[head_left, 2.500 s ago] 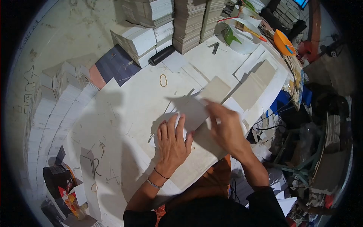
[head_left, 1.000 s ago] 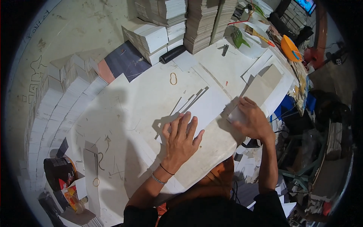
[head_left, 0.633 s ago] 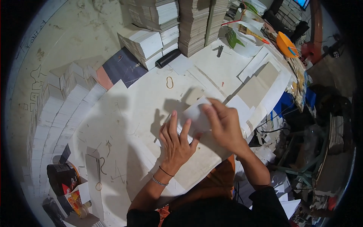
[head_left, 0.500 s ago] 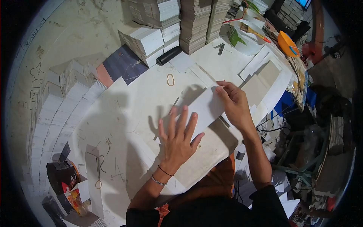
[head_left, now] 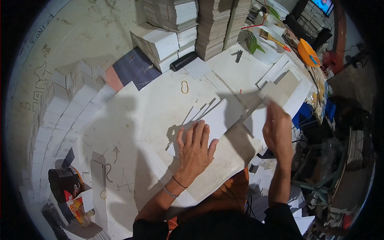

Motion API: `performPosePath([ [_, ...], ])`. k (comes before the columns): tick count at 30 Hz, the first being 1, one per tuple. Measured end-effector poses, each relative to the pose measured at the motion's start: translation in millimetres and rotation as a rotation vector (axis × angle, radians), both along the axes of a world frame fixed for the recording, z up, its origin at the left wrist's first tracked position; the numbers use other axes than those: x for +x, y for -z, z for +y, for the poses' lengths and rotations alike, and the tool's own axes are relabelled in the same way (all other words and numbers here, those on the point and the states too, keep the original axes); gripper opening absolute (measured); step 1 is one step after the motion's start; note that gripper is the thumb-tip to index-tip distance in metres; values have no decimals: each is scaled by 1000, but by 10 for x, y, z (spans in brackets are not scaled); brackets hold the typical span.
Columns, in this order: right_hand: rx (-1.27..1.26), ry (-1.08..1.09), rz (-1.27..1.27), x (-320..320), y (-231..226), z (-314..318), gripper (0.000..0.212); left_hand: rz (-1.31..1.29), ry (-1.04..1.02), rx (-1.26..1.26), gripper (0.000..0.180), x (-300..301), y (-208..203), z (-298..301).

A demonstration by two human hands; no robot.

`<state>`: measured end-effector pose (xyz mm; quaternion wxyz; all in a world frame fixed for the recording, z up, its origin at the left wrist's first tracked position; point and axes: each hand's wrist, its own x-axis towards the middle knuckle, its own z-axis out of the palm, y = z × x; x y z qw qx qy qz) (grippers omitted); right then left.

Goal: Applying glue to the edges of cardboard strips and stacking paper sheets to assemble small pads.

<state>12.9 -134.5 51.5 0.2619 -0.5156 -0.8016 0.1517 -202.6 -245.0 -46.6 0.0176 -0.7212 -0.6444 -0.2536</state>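
My left hand lies with its fingers stretched over a white card strip, pressing it to the worktable. A few thin card edges fan out along the strip's far side. My right hand, slightly smeared by motion, is at the right with its fingers bent together. They pinch the near end of a grey cardboard piece, which is tilted over the white sheets. Another grey cardboard piece lies just behind it.
Tall stacks of cut card stand at the back, with more white stacks along the left. A black cylinder, a rubber band and a white tub sit on the table. An orange bowl is far right.
My right hand has let go of the white strip and moved right, taking hold of a grey cardboard piece. The white strip now lies flatter under my left hand, which has shifted slightly right.
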Motion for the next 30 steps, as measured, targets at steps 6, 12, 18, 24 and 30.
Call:
performPosePath([
  [6, -49, -188, 135, -561, 157, -324, 36, -1, -5, 53, 62, 15, 18, -25],
  [12, -481, 44, 721, -331, 277, 96, 39, 14, 0, 197, 67, 15, -16, -52],
  [18, -24, -23, -307, 269, 476, 57, 80, 133, -23, 10, 61, 1, 10, -65],
  [24, 109, -264, -331, 512, 418, 154, 63, -9, -13, 128, 49, -42, -52, -2],
  [30, 292, -45, 78, -415, 265, -323, 21, -6, -32, 101, 53, -22, -13, -1],
])
